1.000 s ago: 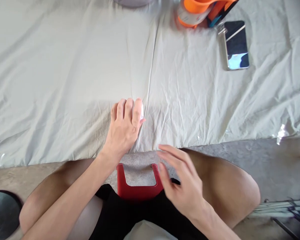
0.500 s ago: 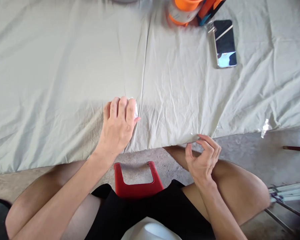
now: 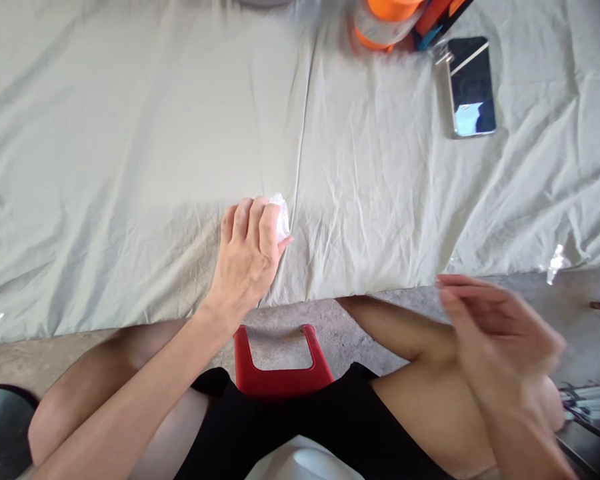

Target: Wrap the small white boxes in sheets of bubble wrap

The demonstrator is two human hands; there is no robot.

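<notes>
The left hand curls its fingers around a crumpled white wad on the grey cloth, near its front edge. The right hand is blurred beside that edge, thumb near fingers; whether it pinches anything cannot be told.

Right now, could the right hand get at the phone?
Probably yes: nothing visible blocks the stretch of cloth between the right hand and the phone, though blur hides whether that hand holds anything.
</notes>
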